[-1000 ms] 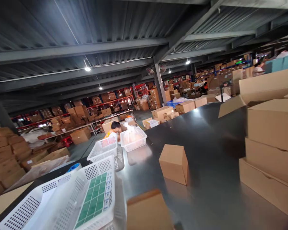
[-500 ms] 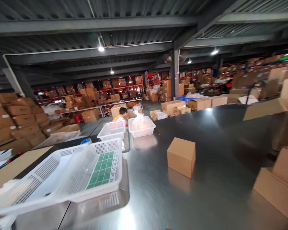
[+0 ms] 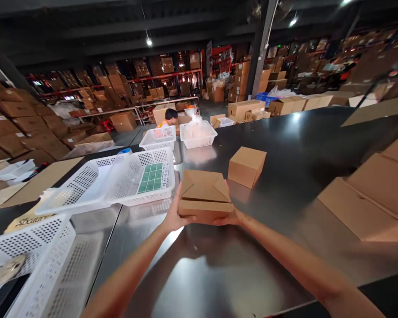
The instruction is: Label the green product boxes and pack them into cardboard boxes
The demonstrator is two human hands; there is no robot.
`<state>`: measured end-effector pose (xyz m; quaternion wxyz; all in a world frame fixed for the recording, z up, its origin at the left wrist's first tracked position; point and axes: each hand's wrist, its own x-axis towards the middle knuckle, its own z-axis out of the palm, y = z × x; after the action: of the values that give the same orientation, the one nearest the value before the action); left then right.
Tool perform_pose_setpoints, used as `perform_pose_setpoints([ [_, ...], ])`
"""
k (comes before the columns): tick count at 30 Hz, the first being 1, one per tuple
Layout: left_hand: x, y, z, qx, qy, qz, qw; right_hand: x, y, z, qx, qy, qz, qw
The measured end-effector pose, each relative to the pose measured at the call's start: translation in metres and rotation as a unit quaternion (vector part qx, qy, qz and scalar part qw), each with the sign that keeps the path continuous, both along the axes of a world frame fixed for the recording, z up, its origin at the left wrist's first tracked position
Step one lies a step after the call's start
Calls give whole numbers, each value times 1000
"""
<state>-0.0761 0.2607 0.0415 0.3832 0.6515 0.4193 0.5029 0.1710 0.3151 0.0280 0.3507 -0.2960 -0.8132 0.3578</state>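
Note:
Between both hands I hold a small brown cardboard box over the metal table, its folded top flaps facing me. My left hand grips its left side, with the thumb along the lower front. On the opposite side my right hand is closed round the lower right corner. Some of the fingers are hidden behind the box. Just beyond it, to the right, a second cardboard box rests on the table. Left of my hands stands a white plastic basket with sheets of green labels inside.
More white baskets line the left side, one holding a roll of tape. Larger cartons stand at the right edge. Further back, a basket carries a plastic bag, near a person. The metal table stretches far right.
My two hands have come into view holding a cardboard box. The camera has tilted down, so the table and baskets sit higher in the picture.

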Motion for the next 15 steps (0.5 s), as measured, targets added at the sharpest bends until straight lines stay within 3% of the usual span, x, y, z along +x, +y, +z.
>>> perform_pose_setpoints([
  [2,1,-9,-19,23,0,5,1000,-4,-6,-16,-15,29,5,999],
  [4,0,-17,-22,37,8,25,999,-7,-9,-20,-24,51,5,998],
  [7,-6,-20,-2,82,26,52,995,-12,-8,-4,-22,63,6,998],
  [11,-13,-17,30,122,63,54,989,-17,-7,29,35,94,18,995],
  [15,-15,-20,38,116,72,60,989,-18,-10,41,61,102,35,992],
])
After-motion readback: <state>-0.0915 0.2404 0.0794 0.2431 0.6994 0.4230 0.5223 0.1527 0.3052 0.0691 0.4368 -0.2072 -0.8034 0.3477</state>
